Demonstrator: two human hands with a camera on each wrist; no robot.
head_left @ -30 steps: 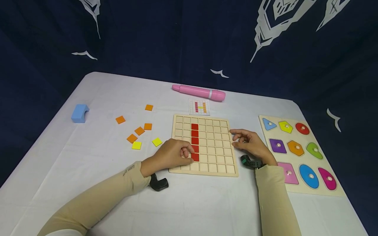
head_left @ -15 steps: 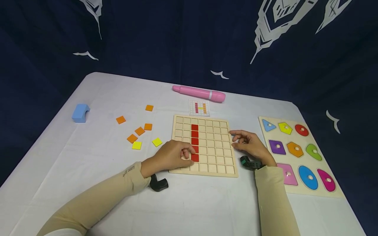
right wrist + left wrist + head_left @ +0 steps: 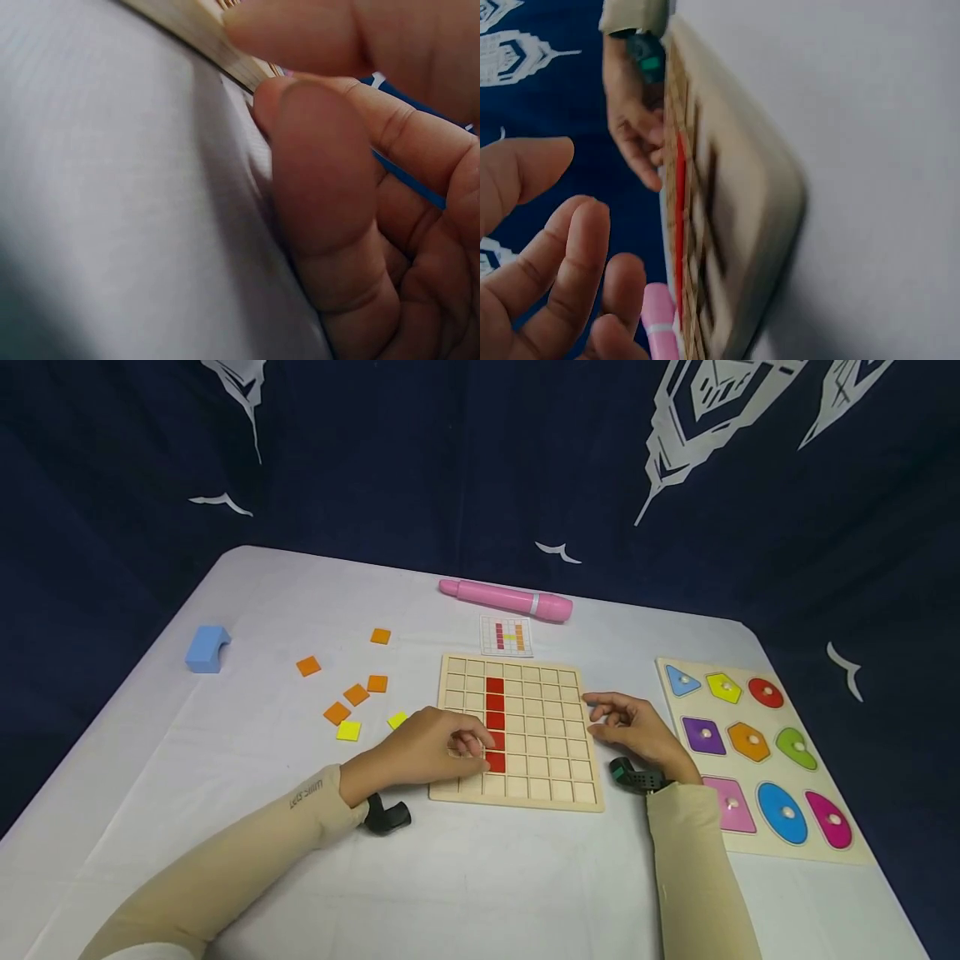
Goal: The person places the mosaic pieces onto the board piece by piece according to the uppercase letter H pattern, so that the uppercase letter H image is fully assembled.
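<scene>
Over the left part of the wooden grid board (image 3: 545, 745) hovers my left hand (image 3: 423, 747), its fingers loosely bent and thumb apart. In the left wrist view nothing lies between the thumb and fingers of my left hand (image 3: 562, 262). A column of red square tiles (image 3: 495, 702) fills several cells of the board. My right hand (image 3: 637, 727) stays at the board's right side, fingertips right at its edge. The right wrist view has the thumb tip against the board's rim (image 3: 199, 34), the other fingers loosely bent. Orange tiles (image 3: 356, 694) and yellow tiles (image 3: 348, 731) lie left of the board.
A small pattern card (image 3: 506, 636) lies behind the board, with a pink pen-shaped object (image 3: 506, 599) beyond it. At the far left stands a blue arched block (image 3: 207, 649). On the right lies a shape puzzle board (image 3: 772, 797) with knobbed pieces. A dark patterned cloth (image 3: 420, 460) hangs behind the table.
My left hand has drawn slightly left and up from the lowest red tile, and now partly covers one yellow tile. The right hand and the tiles have stayed in place.
</scene>
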